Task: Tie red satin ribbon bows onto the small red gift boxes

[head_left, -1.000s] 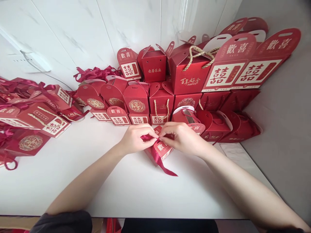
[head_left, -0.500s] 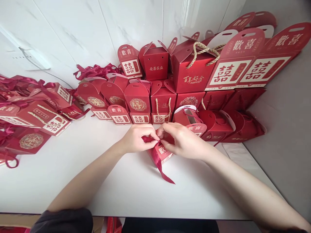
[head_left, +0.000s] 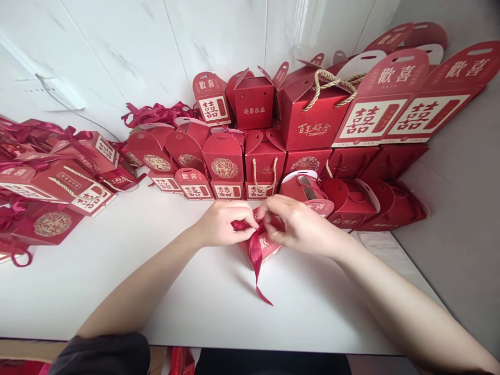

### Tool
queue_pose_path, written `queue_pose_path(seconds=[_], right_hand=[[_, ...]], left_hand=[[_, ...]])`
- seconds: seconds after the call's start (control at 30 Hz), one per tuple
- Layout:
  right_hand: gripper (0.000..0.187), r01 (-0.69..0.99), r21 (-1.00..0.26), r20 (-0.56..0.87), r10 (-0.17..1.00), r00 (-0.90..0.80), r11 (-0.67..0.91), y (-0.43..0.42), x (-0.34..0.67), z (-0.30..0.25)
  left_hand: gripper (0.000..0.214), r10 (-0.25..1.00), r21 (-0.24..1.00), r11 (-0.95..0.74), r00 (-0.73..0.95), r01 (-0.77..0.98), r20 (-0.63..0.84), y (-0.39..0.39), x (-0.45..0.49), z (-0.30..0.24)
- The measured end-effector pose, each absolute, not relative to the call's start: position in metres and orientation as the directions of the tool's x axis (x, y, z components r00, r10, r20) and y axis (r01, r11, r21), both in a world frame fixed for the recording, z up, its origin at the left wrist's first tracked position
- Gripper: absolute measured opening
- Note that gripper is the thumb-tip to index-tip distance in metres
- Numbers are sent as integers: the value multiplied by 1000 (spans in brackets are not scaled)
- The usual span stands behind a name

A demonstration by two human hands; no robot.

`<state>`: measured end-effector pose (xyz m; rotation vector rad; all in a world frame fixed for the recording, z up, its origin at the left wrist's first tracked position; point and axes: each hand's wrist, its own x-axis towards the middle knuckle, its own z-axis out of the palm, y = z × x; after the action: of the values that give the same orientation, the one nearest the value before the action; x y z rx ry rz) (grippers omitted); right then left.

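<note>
Ribbon point(head_left: 255, 252) is pinched by the left hand point(head_left: 222, 224), while the right hand point(head_left: 302, 224) curls beside it, its grip unclear to me, over a small box point(head_left: 269, 252) mid-table, near the stacked red boxes point(head_left: 253, 107) farther back.

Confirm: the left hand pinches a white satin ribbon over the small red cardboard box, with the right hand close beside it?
Wrong colour: the satin ribbon is crimson, not white, as the head view shows. The left hand pinches it over the small red cardboard box, with the right hand close beside.
</note>
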<state>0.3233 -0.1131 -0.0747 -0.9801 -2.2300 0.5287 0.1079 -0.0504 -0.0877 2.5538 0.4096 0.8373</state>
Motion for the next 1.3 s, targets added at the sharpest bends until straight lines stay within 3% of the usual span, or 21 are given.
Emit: queue_pose_path(seconds=[0.73, 1.07, 1.3], right_hand=[[29, 497, -587, 367, 758, -540, 639, -114, 323, -74], [31, 517, -532, 419, 739, -527, 670, -114, 324, -74], [33, 484, -567, 378, 732, -566, 667, -113, 327, -71]], left_hand=[[10, 381, 432, -885, 804, 174, 457, -53, 107, -85], [8, 349, 424, -898, 783, 122, 515, -51, 108, -87], [9, 336, 411, -905, 772, 107, 539, -50, 108, -86]])
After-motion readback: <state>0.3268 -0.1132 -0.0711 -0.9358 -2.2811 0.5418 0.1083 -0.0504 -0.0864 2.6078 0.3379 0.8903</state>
